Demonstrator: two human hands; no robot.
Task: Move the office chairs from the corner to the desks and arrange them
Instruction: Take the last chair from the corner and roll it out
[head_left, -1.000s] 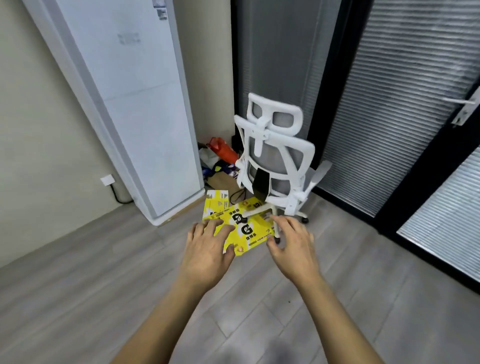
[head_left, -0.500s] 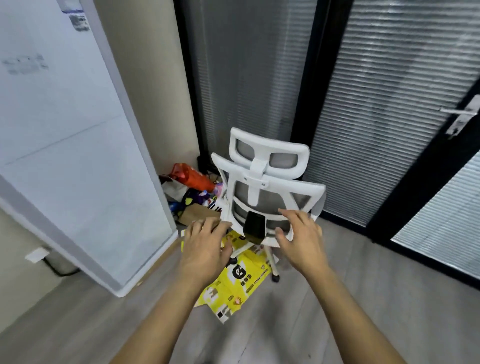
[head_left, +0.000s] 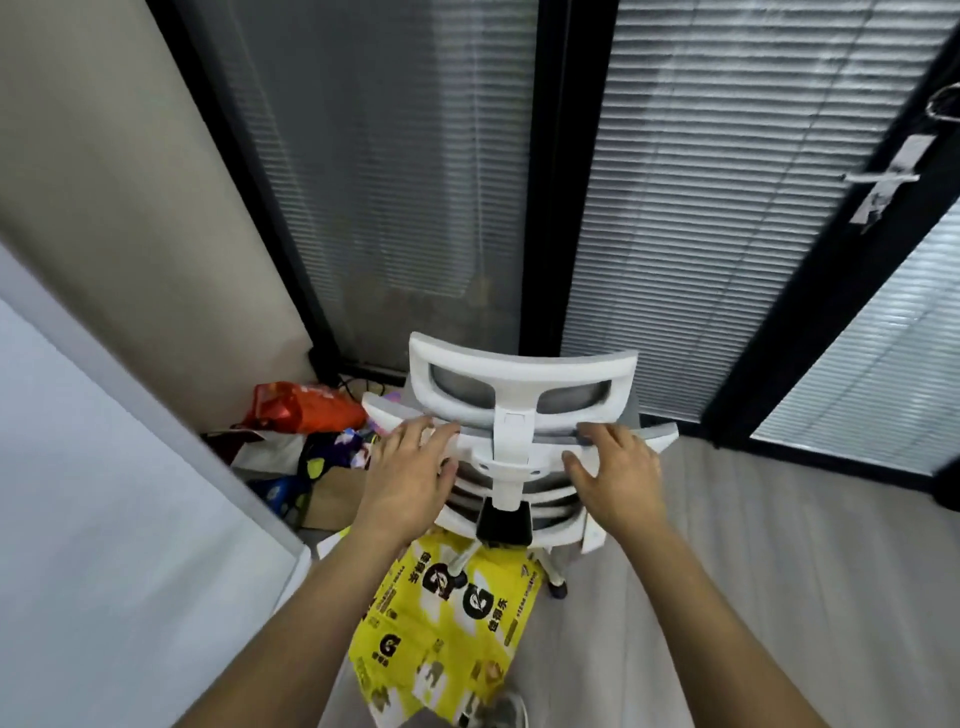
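Observation:
A white office chair (head_left: 511, 415) with grey mesh stands in the corner with its back toward me, its headrest up against the blinds. My left hand (head_left: 410, 475) lies on the top bar of the backrest left of the centre post, fingers fairly straight, thumb on the near side. On the other side of the post, my right hand (head_left: 618, 470) has its fingers curled over the top edge and its thumb pressing the near face. The seat is hidden behind the backrest. One caster (head_left: 558, 590) shows below.
A flattened yellow carton (head_left: 441, 639) lies on the floor under the chair base. An orange bag (head_left: 301, 408) and other clutter fill the corner at left. A large white unit (head_left: 104, 519) stands close on the left. Black-framed glass with blinds (head_left: 701, 208) stands behind; grey floor stretches right.
I have come closer to the chair. Both hands rose from the lower backrest to its top bar, and the right hand's fingers have curled over the edge.

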